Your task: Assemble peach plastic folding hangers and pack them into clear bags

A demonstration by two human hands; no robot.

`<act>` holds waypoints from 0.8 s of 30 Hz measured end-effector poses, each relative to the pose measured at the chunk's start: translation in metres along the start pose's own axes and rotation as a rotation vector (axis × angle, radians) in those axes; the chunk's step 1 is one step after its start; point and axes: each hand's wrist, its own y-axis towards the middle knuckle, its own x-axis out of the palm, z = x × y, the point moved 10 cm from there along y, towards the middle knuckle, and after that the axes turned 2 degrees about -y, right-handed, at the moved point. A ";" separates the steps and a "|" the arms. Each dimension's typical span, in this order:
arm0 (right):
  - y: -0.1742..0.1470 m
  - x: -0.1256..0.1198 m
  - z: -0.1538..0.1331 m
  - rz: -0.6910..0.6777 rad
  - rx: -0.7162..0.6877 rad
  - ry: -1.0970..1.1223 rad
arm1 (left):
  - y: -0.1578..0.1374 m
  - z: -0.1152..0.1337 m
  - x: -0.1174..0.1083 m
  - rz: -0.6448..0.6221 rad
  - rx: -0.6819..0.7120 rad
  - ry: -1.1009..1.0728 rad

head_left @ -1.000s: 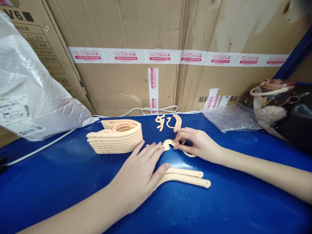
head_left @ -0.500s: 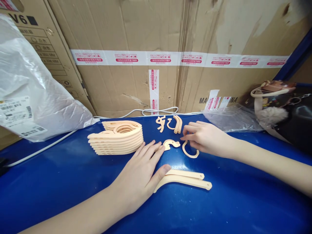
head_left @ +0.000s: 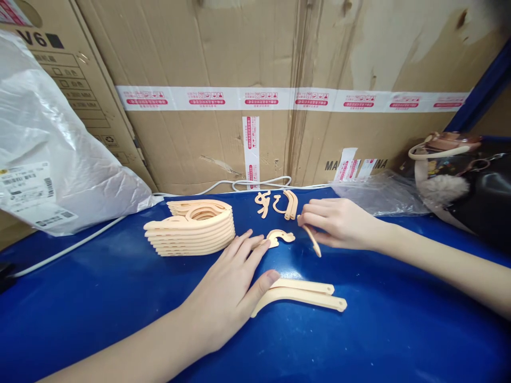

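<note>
Lying flat with fingers stretched, my left hand (head_left: 229, 295) has its fingertips on the end of a curved cream connector piece (head_left: 281, 235). Its thumb rests over two long cream hanger arms (head_left: 303, 295), partly covering their left ends. A cream plastic hook (head_left: 313, 242) is pinched in my right hand (head_left: 339, 221), turned nearly edge-on, its upper part hidden by the fingers. Left of my left hand stands a neat stack of cream folding hangers (head_left: 189, 239).
Behind my hands lie small cream parts (head_left: 262, 203), another hook (head_left: 278, 205) and several curved strips (head_left: 291, 205). Cardboard boxes (head_left: 207, 143) stand at the back, a white parcel bag (head_left: 67, 143) at left. A clear plastic bag (head_left: 379, 194) and a dark bag (head_left: 487, 197) are at right.
My right hand has turned the hook from lying flat to nearly edge-on, gripping it between the fingers. My left hand has stayed in place.
</note>
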 end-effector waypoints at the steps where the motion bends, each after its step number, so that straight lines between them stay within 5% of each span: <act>1: 0.000 -0.004 0.005 0.046 0.085 0.190 | 0.000 0.001 -0.002 0.009 0.002 -0.009; 5: -0.005 0.020 0.015 0.122 0.479 1.073 | 0.000 0.012 -0.016 0.079 0.043 -0.072; 8: -0.006 0.048 0.001 0.059 0.589 1.428 | -0.001 0.028 -0.026 0.129 0.133 -0.069; 15: -0.007 0.067 -0.002 0.050 0.603 1.486 | -0.004 0.053 -0.019 0.083 0.352 0.015; 24: -0.007 0.059 -0.006 0.042 0.571 1.448 | -0.003 0.055 -0.012 0.020 0.339 0.046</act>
